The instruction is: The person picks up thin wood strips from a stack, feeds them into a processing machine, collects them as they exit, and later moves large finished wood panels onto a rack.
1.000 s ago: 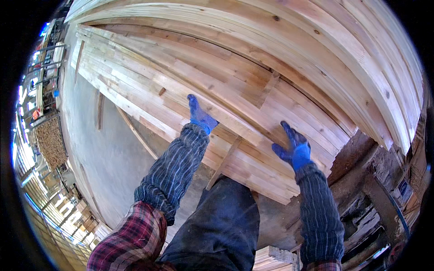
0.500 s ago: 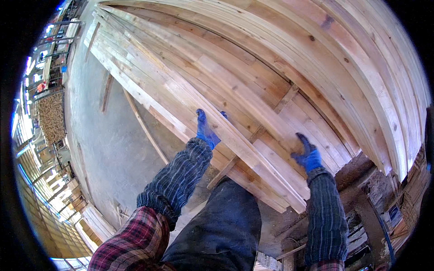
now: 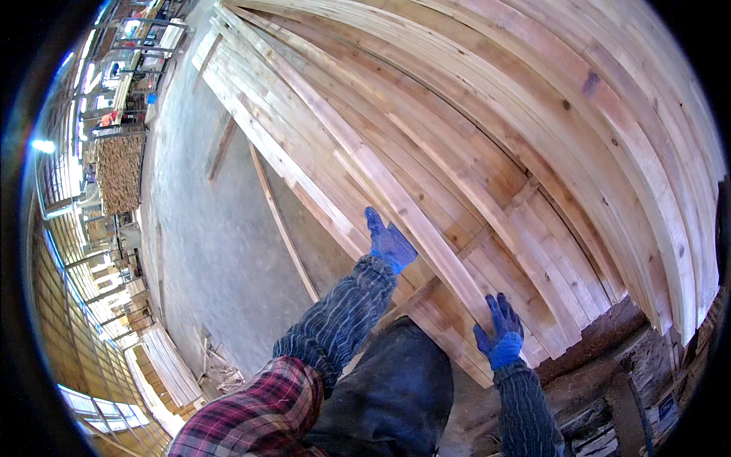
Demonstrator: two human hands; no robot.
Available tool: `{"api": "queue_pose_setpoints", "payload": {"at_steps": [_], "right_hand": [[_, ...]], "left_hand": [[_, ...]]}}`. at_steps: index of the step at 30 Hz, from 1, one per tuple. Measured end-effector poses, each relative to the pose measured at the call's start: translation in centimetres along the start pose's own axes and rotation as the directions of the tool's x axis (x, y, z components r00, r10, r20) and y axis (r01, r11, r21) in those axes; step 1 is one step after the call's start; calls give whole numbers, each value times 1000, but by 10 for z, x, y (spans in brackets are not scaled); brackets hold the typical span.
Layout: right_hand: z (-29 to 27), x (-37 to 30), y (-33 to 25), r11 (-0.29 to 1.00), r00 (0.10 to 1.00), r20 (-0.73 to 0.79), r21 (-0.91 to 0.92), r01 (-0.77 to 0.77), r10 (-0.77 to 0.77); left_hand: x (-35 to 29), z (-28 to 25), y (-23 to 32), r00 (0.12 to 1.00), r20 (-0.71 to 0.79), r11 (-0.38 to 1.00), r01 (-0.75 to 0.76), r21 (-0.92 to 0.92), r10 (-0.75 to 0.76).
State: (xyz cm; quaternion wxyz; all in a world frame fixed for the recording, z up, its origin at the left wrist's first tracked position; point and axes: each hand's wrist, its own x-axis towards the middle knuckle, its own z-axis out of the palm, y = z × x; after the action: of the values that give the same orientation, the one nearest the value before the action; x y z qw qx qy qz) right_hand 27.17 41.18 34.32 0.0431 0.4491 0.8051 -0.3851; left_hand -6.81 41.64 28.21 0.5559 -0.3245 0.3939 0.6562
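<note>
A big stack of long pale wooden planks (image 3: 487, 145) fills the upper right. My left hand (image 3: 388, 242), in a blue glove, lies on one long plank (image 3: 381, 183) near the stack's lower edge, fingers stretched along it. My right hand (image 3: 499, 335), also blue-gloved, presses on the near end of the same plank with fingers spread. Both forearms wear dark striped sleeves. My dark trouser leg (image 3: 388, 396) rises from below between the arms.
Grey concrete floor (image 3: 205, 251) runs along the left with thin loose slats (image 3: 282, 221) lying on it. A stack of boards (image 3: 167, 365) and a heap of small wood pieces (image 3: 118, 171) stand at the far left. Dark timber supports (image 3: 609, 365) sit under the stack's near end.
Both hands have slid down and toward me along the stack. My view has shifted, so the planks spread wider across the frame.
</note>
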Motion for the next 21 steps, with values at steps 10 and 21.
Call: {"api": "queue_pose_setpoints", "payload": {"at_steps": [10, 21], "right_hand": [[15, -6, -7, 993, 992, 124, 116, -39, 24], [-55, 55, -86, 813, 887, 456, 544, -207, -80]], "left_hand": [[10, -7, -4, 993, 111, 969, -69, 238, 44], [-107, 22, -24, 991, -54, 839, 131, 528, -121]]}}
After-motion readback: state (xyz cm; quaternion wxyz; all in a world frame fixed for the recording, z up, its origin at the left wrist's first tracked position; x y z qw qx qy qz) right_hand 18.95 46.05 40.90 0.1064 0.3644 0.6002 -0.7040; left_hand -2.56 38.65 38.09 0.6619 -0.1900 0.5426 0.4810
